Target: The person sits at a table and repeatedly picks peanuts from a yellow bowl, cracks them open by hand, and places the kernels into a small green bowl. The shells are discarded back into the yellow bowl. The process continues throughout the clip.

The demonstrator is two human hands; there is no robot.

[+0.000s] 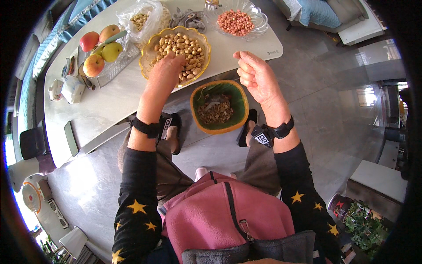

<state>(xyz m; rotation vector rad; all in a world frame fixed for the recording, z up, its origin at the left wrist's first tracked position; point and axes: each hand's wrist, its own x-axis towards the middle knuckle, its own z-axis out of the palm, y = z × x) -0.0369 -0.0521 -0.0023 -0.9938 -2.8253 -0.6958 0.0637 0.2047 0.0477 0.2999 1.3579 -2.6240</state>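
My left hand (167, 70) reaches into a yellow-rimmed scalloped bowl (208, 59) of unshelled peanuts (193, 52); its fingertips are partly hidden, so a grip on a nut is unclear. To the right, my right hand (252, 74) is raised past the table edge with curled fingers, thumb against the index finger; whether something small is between them does not show. Shelled pink peanuts (235, 22) lie in a clear fluted dish (262, 24) near the table's far right corner. Between and below my hands, a green bin with an orange rim (219, 132) holds peanut shells (216, 112).
On the white table (108, 105) are apples (93, 65) and green fruit (112, 51), a green-handled knife (115, 37), a plastic bag (155, 19) with peanuts, a grey cloth (188, 19), a lidded cup (55, 89) and a phone (71, 138). My feet flank the bin.
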